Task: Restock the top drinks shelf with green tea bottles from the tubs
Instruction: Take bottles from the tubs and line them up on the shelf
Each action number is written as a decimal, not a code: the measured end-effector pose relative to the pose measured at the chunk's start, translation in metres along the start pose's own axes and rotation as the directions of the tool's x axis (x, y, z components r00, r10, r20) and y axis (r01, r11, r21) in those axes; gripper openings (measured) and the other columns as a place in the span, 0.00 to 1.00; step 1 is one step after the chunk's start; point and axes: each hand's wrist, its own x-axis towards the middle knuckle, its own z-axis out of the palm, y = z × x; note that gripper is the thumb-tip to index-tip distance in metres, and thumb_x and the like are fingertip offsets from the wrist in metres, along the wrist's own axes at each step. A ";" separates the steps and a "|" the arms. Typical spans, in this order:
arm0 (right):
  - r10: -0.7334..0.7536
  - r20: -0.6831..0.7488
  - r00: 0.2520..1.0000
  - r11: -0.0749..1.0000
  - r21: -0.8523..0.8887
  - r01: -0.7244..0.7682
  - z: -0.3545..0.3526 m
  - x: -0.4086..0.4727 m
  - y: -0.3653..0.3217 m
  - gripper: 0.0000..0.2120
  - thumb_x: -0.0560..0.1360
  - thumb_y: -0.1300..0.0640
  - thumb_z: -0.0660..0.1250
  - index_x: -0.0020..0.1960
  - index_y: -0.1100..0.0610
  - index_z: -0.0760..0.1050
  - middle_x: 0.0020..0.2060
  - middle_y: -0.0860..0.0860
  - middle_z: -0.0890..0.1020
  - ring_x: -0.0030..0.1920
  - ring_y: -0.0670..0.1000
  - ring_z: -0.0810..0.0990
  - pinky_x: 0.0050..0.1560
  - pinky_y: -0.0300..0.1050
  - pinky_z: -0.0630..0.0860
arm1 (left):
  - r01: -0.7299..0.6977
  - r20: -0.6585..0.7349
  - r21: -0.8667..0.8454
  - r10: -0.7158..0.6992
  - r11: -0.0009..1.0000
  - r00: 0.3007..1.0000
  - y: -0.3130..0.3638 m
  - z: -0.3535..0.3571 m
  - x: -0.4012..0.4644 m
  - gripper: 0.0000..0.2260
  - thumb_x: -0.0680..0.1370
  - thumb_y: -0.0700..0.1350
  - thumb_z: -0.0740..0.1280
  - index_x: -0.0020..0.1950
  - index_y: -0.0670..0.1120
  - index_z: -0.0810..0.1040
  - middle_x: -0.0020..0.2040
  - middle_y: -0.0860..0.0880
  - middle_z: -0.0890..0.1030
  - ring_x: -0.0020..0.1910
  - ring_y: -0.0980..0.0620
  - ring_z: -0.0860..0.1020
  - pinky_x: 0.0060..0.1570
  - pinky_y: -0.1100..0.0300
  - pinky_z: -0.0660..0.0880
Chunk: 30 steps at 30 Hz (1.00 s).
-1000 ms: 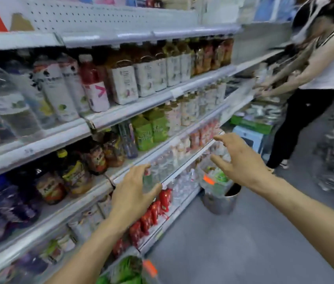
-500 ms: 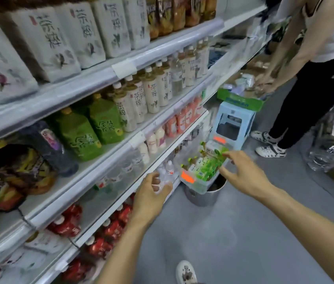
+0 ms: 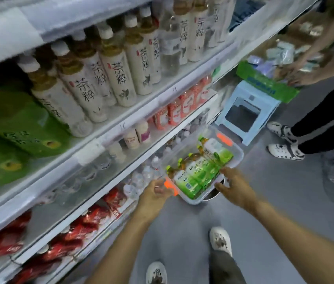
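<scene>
A clear plastic tub with orange latches sits low by the shelving, on a metal bucket. Several green tea bottles with green labels and yellow-green caps lie side by side in it. My left hand grips the tub's near left end by an orange latch. At the near right rim, my right hand holds on with the thumb on top and the fingers down the side. The top drinks shelf is out of view.
Shelves on the left hold white-labelled tea bottles, green cartons, orange bottles and red bottles. A light blue stool stands behind the tub. Another person's legs are at the right. My shoes are on the grey floor.
My view has dropped from the upper shelves towards the floor. Both hands have come down and forward from open air to the tub and taken hold of its near end.
</scene>
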 end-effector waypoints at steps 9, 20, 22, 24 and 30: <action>-0.018 0.323 0.946 0.983 -0.169 0.076 0.008 0.157 0.090 0.20 0.78 0.54 0.68 0.68 0.57 0.72 0.64 0.58 0.75 0.66 0.58 0.73 0.62 0.50 0.72 | 0.294 -0.061 -0.203 -0.311 0.934 0.948 -0.014 0.124 0.109 0.16 0.78 0.46 0.72 0.63 0.46 0.74 0.55 0.45 0.82 0.44 0.52 0.77 0.36 0.61 0.70; 0.025 0.241 0.970 0.946 -0.318 0.055 0.031 0.291 0.140 0.37 0.74 0.53 0.72 0.75 0.64 0.57 0.68 0.64 0.65 0.70 0.64 0.63 0.67 0.55 0.64 | 0.460 -0.147 -0.180 -0.486 0.870 0.862 -0.027 0.211 0.213 0.27 0.79 0.47 0.71 0.75 0.42 0.67 0.67 0.44 0.76 0.64 0.45 0.76 0.58 0.60 0.71; 0.030 0.249 0.968 0.940 -0.337 0.057 0.040 0.305 0.140 0.40 0.74 0.52 0.72 0.76 0.65 0.54 0.69 0.65 0.65 0.70 0.65 0.62 0.68 0.55 0.63 | 0.462 -0.158 -0.197 -0.493 0.865 0.856 -0.029 0.219 0.226 0.31 0.79 0.47 0.71 0.78 0.42 0.62 0.73 0.42 0.72 0.70 0.43 0.73 0.66 0.57 0.70; 0.032 0.267 0.963 0.938 -0.340 0.063 0.050 0.316 0.142 0.42 0.74 0.50 0.72 0.76 0.66 0.51 0.68 0.66 0.65 0.70 0.65 0.63 0.67 0.56 0.64 | 0.454 -0.174 -0.201 -0.487 0.868 0.856 -0.029 0.229 0.237 0.33 0.79 0.47 0.71 0.79 0.41 0.60 0.75 0.41 0.70 0.71 0.43 0.72 0.69 0.54 0.70; 0.018 0.216 0.976 0.926 -0.371 0.065 0.072 0.336 0.153 0.50 0.74 0.41 0.69 0.78 0.65 0.44 0.68 0.66 0.65 0.67 0.66 0.67 0.60 0.58 0.71 | 0.453 -0.293 -0.097 -0.461 0.886 0.838 -0.021 0.261 0.269 0.49 0.75 0.50 0.76 0.82 0.40 0.44 0.80 0.38 0.56 0.77 0.39 0.62 0.73 0.50 0.65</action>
